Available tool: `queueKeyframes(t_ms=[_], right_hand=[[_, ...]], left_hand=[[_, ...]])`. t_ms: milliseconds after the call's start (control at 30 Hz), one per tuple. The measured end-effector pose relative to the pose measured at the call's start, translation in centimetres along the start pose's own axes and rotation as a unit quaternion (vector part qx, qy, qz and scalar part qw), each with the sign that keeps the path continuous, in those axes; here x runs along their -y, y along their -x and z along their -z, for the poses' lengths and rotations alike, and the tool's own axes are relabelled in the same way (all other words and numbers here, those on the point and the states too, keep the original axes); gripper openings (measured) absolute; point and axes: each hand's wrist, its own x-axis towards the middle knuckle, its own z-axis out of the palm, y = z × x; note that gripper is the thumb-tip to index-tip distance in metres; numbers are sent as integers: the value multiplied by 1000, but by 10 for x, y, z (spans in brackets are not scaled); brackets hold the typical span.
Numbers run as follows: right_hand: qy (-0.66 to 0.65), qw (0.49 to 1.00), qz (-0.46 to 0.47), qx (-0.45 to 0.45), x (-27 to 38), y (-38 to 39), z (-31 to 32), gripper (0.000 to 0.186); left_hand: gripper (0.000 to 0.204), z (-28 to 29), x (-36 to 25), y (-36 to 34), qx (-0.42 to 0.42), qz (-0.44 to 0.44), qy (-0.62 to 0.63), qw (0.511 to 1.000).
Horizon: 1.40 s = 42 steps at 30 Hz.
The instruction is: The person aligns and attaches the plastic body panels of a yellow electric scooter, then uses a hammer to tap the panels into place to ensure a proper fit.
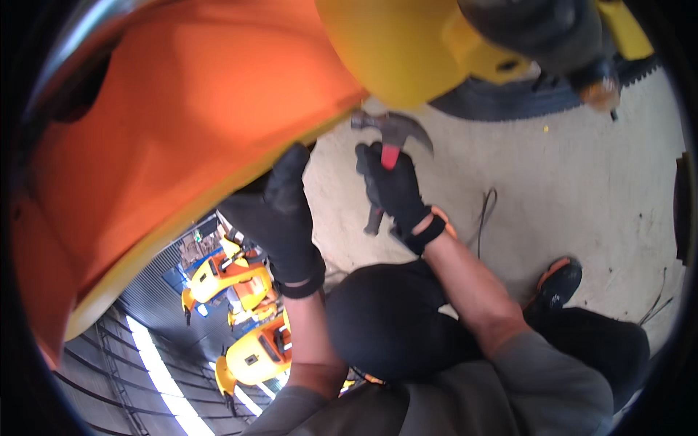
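Note:
My right hand [392,185], in a black glove, is wrapped round the handle of a claw hammer [396,131]. The dark metal head sticks up above the fist, with red on the handle just below it, and the handle's dark end shows under the hand. My left hand [280,211], also gloved in black, is up against the lower edge of a large orange panel [182,94] with a yellow rim. Its fingers look bent in and are partly hidden by that edge; whatever they hold cannot be made out. The hammer head is apart from my left hand.
Above stand a yellow rounded housing [396,54] and a dark tyre-like ring with a ridged edge [502,102]. A thin black cable [483,221] lies on the pale floor [582,189]. Several yellow machines [254,352] stand at the lower left. My bent knee [385,320] is below my hands.

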Motion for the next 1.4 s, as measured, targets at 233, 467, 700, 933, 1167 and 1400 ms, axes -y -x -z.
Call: queueKeyframes(t_ms=[233,467,700,933,1167,1400], right_hand=[[-72,997,-9,-13,9,14,-3,29],[-7,1000,-4,1,15,10,-7,28],[43,996,80,-7,18,4,4,25],[143,980,135,18,23,52,7,20],[253,909,270,191,60,74,-3,31],[332,828,432,136,93,89,-26,10]], left_hand=[[56,1,0,-9,16,10,25,1000],[59,-7,-4,-6,26,9,57,998],[63,-9,-5,-1,32,12,67,997],[71,1,12,4,-18,4,39,999],[67,13,-7,-4,15,-53,-92,994],[70,24,-35,-7,-39,-58,67,995]])
